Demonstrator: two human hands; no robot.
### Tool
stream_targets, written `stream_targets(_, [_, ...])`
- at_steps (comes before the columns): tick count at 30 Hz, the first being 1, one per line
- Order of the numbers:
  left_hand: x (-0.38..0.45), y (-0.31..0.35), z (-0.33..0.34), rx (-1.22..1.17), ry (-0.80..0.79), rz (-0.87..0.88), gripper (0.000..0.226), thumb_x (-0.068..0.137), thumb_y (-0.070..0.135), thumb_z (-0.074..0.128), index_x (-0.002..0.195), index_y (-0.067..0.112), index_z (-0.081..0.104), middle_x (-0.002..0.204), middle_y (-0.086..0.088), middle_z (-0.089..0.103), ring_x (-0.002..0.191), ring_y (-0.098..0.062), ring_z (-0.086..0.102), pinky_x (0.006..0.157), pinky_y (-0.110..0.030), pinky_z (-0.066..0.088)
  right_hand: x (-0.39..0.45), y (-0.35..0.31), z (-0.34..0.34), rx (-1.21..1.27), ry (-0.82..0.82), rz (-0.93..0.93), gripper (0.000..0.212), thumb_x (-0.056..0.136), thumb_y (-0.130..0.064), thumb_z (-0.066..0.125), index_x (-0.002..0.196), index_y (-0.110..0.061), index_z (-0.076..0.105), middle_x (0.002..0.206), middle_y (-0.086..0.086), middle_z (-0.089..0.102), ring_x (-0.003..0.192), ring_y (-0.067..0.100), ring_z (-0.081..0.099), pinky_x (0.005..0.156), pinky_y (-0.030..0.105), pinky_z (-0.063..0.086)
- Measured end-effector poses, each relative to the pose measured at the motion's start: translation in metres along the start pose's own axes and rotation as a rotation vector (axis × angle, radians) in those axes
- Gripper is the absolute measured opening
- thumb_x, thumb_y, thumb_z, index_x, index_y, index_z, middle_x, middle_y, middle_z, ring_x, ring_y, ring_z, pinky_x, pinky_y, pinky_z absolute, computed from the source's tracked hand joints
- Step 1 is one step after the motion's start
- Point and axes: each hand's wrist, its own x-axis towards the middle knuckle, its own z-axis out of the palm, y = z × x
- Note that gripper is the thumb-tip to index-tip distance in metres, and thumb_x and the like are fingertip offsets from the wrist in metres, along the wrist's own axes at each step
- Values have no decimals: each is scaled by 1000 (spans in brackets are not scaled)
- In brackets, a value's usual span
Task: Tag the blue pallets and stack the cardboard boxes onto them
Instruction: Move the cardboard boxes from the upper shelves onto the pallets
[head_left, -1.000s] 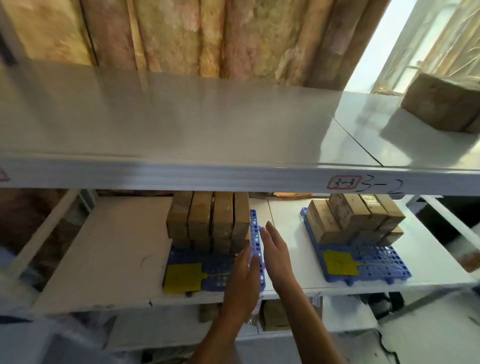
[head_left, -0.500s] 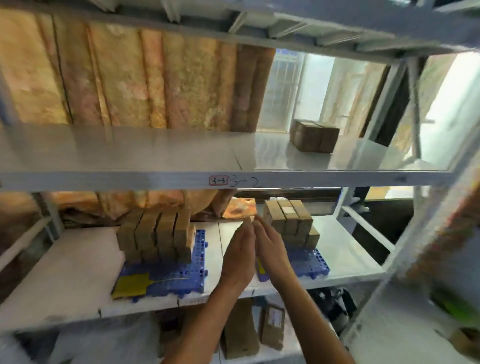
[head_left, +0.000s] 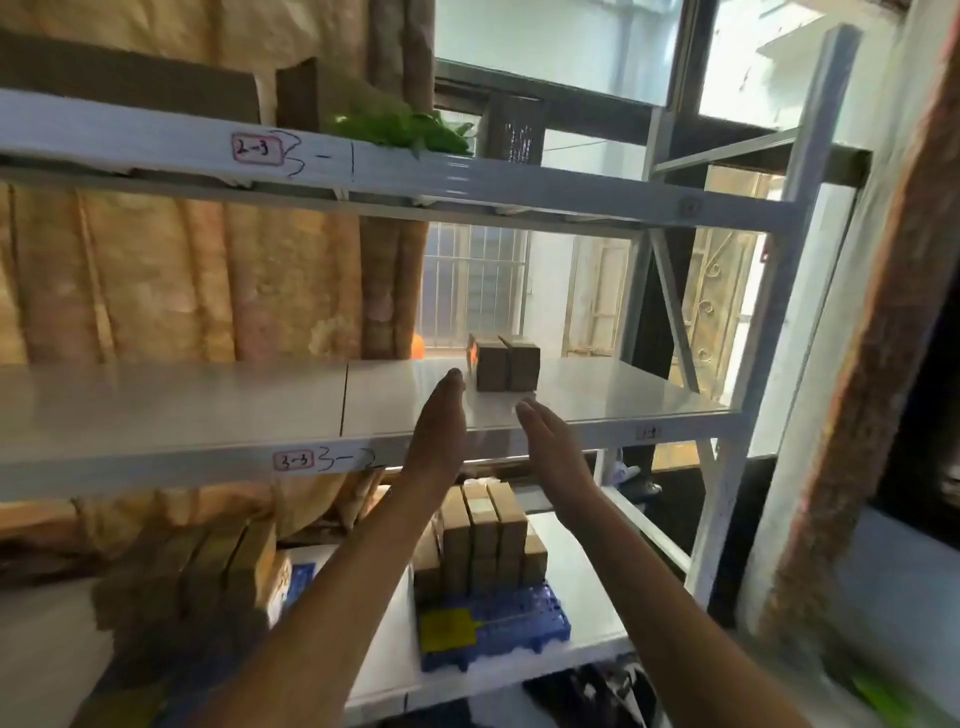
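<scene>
Both my hands, left (head_left: 439, 415) and right (head_left: 553, 441), empty, palms facing, spread abt box-wide to flank the boxes (head_left: 506, 364) on the mid shelf (head_left: 208, 410); tagged pallet (head_left: 519, 623) w/ stack waits on shelf below.

Glossy shelf (head_left: 597, 395), matt cardboard boxes (head_left: 506, 369), plastic pallet (head_left: 519, 631)

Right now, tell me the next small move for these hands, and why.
Probably reach further in and close both hands on the cardboard boxes: the left hand and right hand are open, empty, short of them, and they sit on the bare shelf, not a pallet.
</scene>
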Motion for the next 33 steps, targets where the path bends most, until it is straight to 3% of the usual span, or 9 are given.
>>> stream_targets(3, [66,-9,7,-64,9,-65,62,105,55,24,155,20,32,163,-1,32,150,-23,29,124,-51,20,59,13,-10,-69,72,-17,30,107,-49,41,120,-32,63,135,-2,65,108,7,62,77,13,40])
stream_targets(6, [126,-23,15,-73,-16,-110,57,104,57,29,153,27,36,161,-2,33,149,-23,30,123,-48,21,120,37,-16,-150,158,36,51,107,-49,40,145,-16,51,154,5,52,132,18,53,108,36,45])
stream_targets(9, [184,-36,28,-57,-3,-145,33,102,53,39,122,35,58,142,-9,52,132,-26,48,114,-43,33,180,52,-19,-138,158,141,64,107,-51,40,159,-15,32,165,8,37,148,30,39,119,45,32])
stream_targets(12, [228,-55,39,60,63,-140,56,101,57,42,150,30,43,154,-6,46,138,-28,45,114,-39,33,222,60,-19,-94,114,198,71,105,-58,38,163,-19,22,168,8,30,150,33,35,119,46,30])
stream_targets(14, [249,-64,48,81,78,-187,68,98,64,42,155,27,35,158,-4,42,141,-29,43,117,-42,33,243,71,-14,-91,111,218,77,102,-67,35,163,-22,23,167,7,32,149,34,37,120,49,29])
stream_targets(19, [263,-72,62,103,37,-211,78,74,72,46,130,21,62,131,-11,65,120,-32,61,108,-50,46,265,85,-1,-169,92,177,68,96,-75,27,136,-29,58,132,4,68,112,26,65,105,50,49])
stream_targets(24, [249,-64,66,250,82,-159,76,78,72,32,136,29,56,137,-4,62,123,-30,58,109,-52,42,263,86,-7,-98,131,115,51,99,-57,45,135,-24,59,130,4,67,105,21,62,91,38,50])
stream_targets(28, [237,-62,71,405,99,-72,64,94,63,26,142,29,51,142,-4,59,123,-30,58,106,-45,45,254,81,-11,-52,149,102,48,101,-48,49,137,-19,58,131,7,66,109,25,63,96,41,53])
stream_targets(33, [219,-56,62,426,108,-51,53,104,51,30,144,25,51,144,-7,57,126,-29,56,103,-40,42,227,66,-12,-78,115,80,43,102,-47,49,133,-18,60,116,-1,63,94,15,60,71,24,45])
